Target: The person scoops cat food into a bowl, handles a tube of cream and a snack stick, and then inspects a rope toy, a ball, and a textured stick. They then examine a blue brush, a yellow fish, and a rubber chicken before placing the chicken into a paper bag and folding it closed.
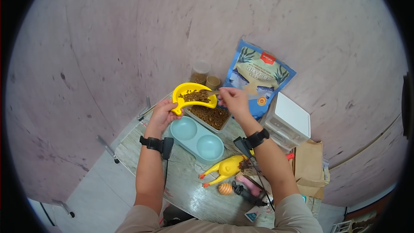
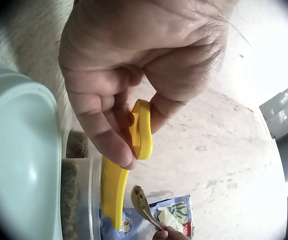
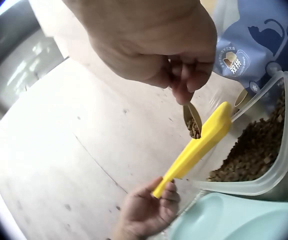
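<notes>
My left hand [image 1: 161,115] pinches the stubby end of a yellow crescent-shaped scoop [image 1: 183,87] between thumb and fingers. Brown kibble [image 1: 193,96] lies across its bottom. From the other side, my right hand [image 1: 235,100] holds a spoon [image 3: 188,114] by its handle, its bowl over the scoop. Some kibble sits in the spoon's bowl, as the right wrist view shows. Below the scoop stands a clear plastic container [image 3: 264,188] with much more kibble. Nearer to me is a pale blue double bowl [image 1: 196,139], with no food in either hollow.
Behind stand a lidded clear jar [image 1: 200,69], a small brown cup [image 1: 212,82] and a blue cat food bag [image 1: 258,73]. White drawers [image 1: 291,114] are at right. Nearer lie a yellow rubber chicken [image 1: 228,167], an orange striped ball [image 1: 225,188] and a pink brush-like item [image 1: 249,185].
</notes>
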A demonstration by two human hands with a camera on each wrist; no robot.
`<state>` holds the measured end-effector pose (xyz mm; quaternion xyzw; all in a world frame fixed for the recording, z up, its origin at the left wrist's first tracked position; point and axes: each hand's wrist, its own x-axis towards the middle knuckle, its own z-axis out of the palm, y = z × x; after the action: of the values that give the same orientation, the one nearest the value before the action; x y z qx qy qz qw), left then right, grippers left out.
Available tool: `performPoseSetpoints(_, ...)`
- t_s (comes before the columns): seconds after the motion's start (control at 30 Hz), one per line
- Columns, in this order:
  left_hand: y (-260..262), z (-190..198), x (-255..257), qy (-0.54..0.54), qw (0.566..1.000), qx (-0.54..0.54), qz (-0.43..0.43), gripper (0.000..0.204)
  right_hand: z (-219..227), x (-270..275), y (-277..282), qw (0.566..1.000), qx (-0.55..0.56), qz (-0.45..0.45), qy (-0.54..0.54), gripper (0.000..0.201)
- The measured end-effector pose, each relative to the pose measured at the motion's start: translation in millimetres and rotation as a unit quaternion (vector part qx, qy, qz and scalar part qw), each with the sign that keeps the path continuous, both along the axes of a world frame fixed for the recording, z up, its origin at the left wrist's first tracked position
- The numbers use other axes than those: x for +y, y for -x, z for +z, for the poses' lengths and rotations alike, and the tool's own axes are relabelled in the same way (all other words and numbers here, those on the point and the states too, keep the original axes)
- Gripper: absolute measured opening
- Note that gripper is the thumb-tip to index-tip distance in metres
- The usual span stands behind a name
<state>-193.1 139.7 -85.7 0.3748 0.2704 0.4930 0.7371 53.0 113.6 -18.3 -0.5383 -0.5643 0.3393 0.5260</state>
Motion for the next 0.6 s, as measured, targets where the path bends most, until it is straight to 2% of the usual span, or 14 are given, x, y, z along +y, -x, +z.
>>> performPoseSetpoints(0.03,0,0,0,0.002,1.000,-0.005,-0.003,0.020,-1,0,4,1.000,0.001,0.000,-0.001,0.014)
performPoseSetpoints(0.07,0,0,0,0.004,1.000,-0.010,-0.006,0.019,-3,-2,8,0.970,-0.178,-0.001,-0.163,0.014)
performPoseSetpoints(0.1,1,-1,1,0.004,1.000,-0.009,-0.005,0.019,-1,-7,13,0.884,-0.346,-0.001,-0.315,0.015)
performPoseSetpoints(0.13,1,-4,3,-0.001,1.000,-0.020,-0.012,0.019,6,-17,19,0.900,-0.340,0.004,-0.273,0.015)
performPoseSetpoints(0.2,3,-5,3,-0.004,0.999,-0.031,-0.017,0.018,2,-19,17,0.907,-0.315,-0.023,-0.279,0.016)
performPoseSetpoints(0.27,5,-1,1,0.021,0.999,-0.030,0.015,0.017,-5,-17,7,0.912,-0.291,-0.049,-0.284,0.016)
performPoseSetpoints(0.33,7,-2,3,0.033,0.998,-0.024,0.045,0.017,-13,-14,-7,0.956,-0.182,-0.091,-0.213,0.017)
performPoseSetpoints(0.37,8,-3,4,0.042,0.996,-0.018,0.075,0.017,-16,-15,-14,0.956,-0.182,-0.090,-0.212,0.017)
performPoseSetpoints(0.43,12,-9,8,0.044,0.994,0.016,0.097,0.016,-13,-26,-21,0.987,-0.086,-0.084,-0.110,0.019)
performPoseSetpoints(0.6,16,-21,13,0.074,0.981,0.065,0.164,0.017,-31,-30,-41,0.992,-0.065,-0.090,-0.066,0.021)
